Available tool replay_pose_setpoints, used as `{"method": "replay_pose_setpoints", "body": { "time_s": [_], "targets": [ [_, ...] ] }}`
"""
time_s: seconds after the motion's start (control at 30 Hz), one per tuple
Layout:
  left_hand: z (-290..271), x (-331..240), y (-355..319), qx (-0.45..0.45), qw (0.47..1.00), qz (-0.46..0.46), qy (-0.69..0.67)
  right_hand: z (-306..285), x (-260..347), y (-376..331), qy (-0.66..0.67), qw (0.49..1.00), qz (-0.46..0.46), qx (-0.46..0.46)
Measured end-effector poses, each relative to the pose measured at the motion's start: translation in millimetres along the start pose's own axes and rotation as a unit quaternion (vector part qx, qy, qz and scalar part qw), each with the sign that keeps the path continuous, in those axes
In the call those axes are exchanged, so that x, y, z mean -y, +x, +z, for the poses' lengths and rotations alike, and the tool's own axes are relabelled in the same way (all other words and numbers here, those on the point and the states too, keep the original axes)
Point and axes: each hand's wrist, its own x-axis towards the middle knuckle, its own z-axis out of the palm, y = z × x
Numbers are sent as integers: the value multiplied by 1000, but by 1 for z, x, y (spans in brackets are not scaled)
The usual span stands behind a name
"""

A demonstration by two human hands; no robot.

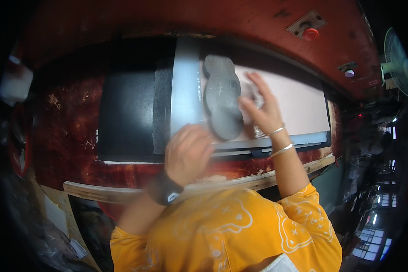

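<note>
My right hand point(268, 111) is just beside the right edge of the gray, wavy slab point(223, 97), fingers loose and spread. The slab lies on a pale pink sheet point(296, 97). My left hand point(188, 150), all blurry, is near the slab's lower left end; I can't tell if it grips.

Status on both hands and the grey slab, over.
Left hand blurred, lower left of slab. Right hand right of it, grip unclear. Slab on pale sheet. Possible obstruction: blurred shiny item near right hand.
</note>
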Motion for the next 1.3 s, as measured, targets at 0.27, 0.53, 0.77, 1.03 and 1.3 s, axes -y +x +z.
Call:
{"method": "replay_pose_setpoints", "body": {
  "time_s": [0.27, 0.53, 0.77, 1.03, 1.3],
  "targets": [
    [29, -54, -80, 172, 965, -74, -185, -102, -122, -54, -158, 931, 17, -327],
    [46, -40, -101, 104, 994, -10, -27, -255, -163, -30, -112, 705, 66, -697],
    [55, -49, -112, 33, 999, -21, 23, -278, -166, -77, 134, 774, 88, -612],
    [59, -57, -112, 6, 998, -45, 45, -113, -118, -208, 44, 981, 56, -183],
    [58, -59, -110, 13, 997, -53, 57, -59, -30, -233, -182, 976, -33, 112]
  ]
}}
